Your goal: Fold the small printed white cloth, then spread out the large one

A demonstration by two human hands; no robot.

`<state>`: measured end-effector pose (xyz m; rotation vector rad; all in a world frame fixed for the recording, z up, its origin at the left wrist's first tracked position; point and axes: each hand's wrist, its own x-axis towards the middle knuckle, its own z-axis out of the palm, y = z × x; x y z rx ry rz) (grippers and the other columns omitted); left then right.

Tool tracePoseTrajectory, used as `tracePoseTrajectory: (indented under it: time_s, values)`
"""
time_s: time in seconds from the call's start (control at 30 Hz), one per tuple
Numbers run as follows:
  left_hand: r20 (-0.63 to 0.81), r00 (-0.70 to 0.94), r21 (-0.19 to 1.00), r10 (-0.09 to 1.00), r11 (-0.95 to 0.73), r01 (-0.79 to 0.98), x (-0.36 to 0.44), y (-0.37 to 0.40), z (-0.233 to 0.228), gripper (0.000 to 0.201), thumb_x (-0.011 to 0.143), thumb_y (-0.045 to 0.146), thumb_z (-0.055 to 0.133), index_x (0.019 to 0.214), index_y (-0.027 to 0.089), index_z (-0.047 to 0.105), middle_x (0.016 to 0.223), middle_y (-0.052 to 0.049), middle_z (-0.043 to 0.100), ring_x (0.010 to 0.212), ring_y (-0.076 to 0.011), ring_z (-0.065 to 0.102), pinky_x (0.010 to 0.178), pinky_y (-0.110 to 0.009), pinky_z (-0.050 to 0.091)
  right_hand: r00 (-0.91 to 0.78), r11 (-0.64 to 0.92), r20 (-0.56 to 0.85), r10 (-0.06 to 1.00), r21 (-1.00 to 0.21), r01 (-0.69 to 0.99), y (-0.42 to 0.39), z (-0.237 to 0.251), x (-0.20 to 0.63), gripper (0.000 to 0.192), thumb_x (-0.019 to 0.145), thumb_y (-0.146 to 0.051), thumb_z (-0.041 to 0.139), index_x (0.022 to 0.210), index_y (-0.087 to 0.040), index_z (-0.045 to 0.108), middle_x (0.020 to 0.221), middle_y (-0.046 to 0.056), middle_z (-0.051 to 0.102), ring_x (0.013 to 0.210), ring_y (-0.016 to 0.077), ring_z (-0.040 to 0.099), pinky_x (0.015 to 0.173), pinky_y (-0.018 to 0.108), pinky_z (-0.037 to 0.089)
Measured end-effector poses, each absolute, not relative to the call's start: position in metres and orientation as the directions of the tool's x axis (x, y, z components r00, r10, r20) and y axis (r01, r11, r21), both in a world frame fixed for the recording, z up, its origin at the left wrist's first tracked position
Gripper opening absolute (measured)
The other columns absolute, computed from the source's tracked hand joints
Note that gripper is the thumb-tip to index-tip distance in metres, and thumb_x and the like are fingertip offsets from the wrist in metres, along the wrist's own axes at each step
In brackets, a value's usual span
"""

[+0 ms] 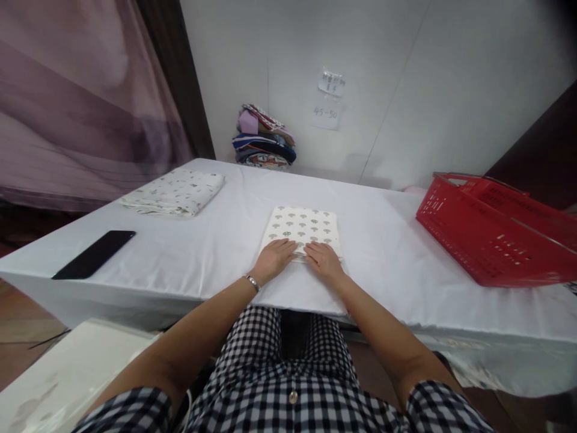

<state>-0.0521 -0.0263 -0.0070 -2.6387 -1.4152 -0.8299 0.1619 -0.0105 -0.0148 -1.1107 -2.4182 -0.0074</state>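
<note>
Lying at the centre of the frame on the white bench (189, 252), the folded cloth (303, 228) is already a neat small rectangle; only a last flattening seems left. The left hand (274, 257) and right hand (323, 260) rest flat, fingers spread, on its near edge, gripping nothing. Another folded cloth (174, 191) and a phone (94, 254) sit left, a red basket (491, 237) right, stacked fabrics (264, 139) against the wall.
</note>
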Motion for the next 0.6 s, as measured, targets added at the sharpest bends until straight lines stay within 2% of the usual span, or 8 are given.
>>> tracePoseTrajectory:
  time_s: [0.07, 0.27, 0.4, 0.6]
  values:
    - [0.475, 0.444, 0.219, 0.76, -0.591, 0.777, -0.048, -0.025, -0.006, 0.032, 0.093, 0.033, 0.046, 0.12, 0.024, 0.06, 0.124, -0.004, 0.063, 0.12, -0.0223, 0.053, 0.102, -0.04, 0.041, -0.555, 0.663, 0.413, 0.722, -0.183, 0.726, -0.01, -0.013, 0.158, 0.034, 0.095, -0.032, 0.042, 0.123, -0.023, 0.06, 0.127, 0.007, 0.06, 0.124, 0.0234, 0.049, 0.102, 0.042, 0.037]
    - [0.488, 0.47, 0.188, 0.735, -0.615, 0.766, -0.046, -0.023, -0.005, 0.034, 0.093, 0.017, 0.04, 0.12, 0.025, 0.06, 0.123, -0.002, 0.063, 0.12, -0.02, 0.054, 0.101, -0.039, 0.042, -0.564, 0.669, 0.433, 0.703, -0.134, 0.731, -0.01, -0.012, 0.155, 0.037, 0.095, -0.021, 0.036, 0.125, -0.021, 0.059, 0.126, 0.007, 0.061, 0.122, 0.0216, 0.051, 0.102, 0.039, 0.036]
    - [0.486, 0.501, 0.143, 0.716, -0.63, 0.763, -0.052, -0.025, -0.009, 0.04, 0.09, 0.009, 0.039, 0.123, 0.022, 0.058, 0.127, -0.003, 0.06, 0.122, -0.0199, 0.052, 0.102, -0.039, 0.042, -0.604, 0.689, 0.405, 0.686, -0.097, 0.718, -0.011, -0.014, 0.163, 0.038, 0.094, -0.016, 0.037, 0.124, -0.019, 0.059, 0.128, 0.008, 0.059, 0.122, 0.0209, 0.051, 0.102, 0.038, 0.037]
    - [0.472, 0.546, 0.054, 0.692, -0.641, 0.765, -0.07, -0.027, -0.014, 0.044, 0.088, 0.006, 0.039, 0.126, 0.021, 0.054, 0.132, -0.004, 0.057, 0.125, -0.0191, 0.048, 0.105, -0.04, 0.039, -0.697, 0.756, 0.355, 0.622, -0.043, 0.653, -0.01, -0.017, 0.188, 0.045, 0.09, -0.009, 0.038, 0.13, -0.022, 0.053, 0.135, 0.006, 0.054, 0.128, 0.0196, 0.046, 0.105, 0.041, 0.036]
